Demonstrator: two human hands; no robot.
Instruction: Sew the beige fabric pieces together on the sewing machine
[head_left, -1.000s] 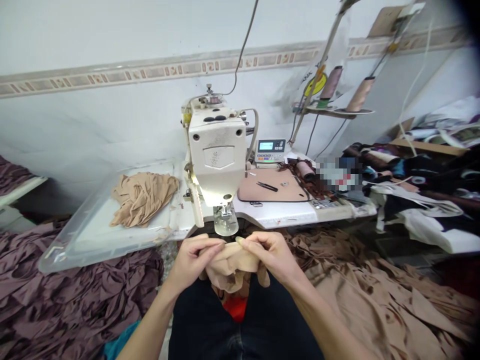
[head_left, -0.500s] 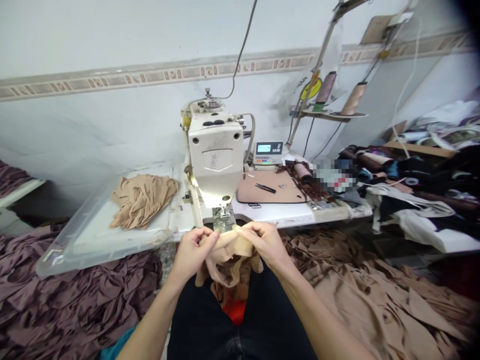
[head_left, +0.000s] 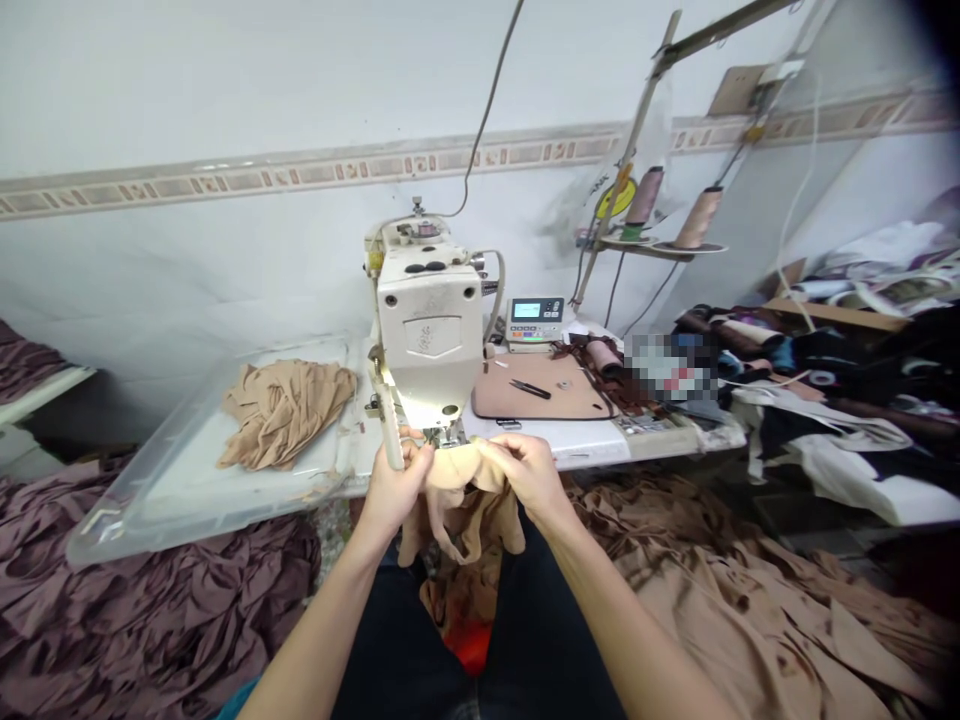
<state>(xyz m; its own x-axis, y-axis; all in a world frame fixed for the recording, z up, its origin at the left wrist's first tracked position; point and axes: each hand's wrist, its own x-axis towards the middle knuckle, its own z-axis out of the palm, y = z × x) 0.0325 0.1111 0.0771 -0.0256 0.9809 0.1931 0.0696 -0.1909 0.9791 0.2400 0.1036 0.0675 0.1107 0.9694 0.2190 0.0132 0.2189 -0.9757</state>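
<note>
On my feed, a white wall with a patterned border fills the far side, and a white table [head_left: 585, 445] runs along it. A heap of mauve cloth [head_left: 150, 600] lies on the near left, and a heap of tan cloth [head_left: 735, 600] lies on the near right. A clear tray [head_left: 202, 420] sits on the table's left end with a crumpled tan piece [head_left: 285, 415] in it. To the tray's right stands a sewing machine [head_left: 429, 330], and beyond that I can see a pink mat [head_left: 525, 395] holding small snips [head_left: 530, 389]. Two thread cones [head_left: 697, 218] stand on a shelf at far right.

Just near the machine's presser foot [head_left: 448, 435], I have sheer tan fabric [head_left: 461, 500] bunched above the lap, its lower part hanging down. My left hand [head_left: 397, 490] and right hand [head_left: 529, 475] are both closed on it, each pinching the top edge between thumb and fingers, a short way apart.
</note>
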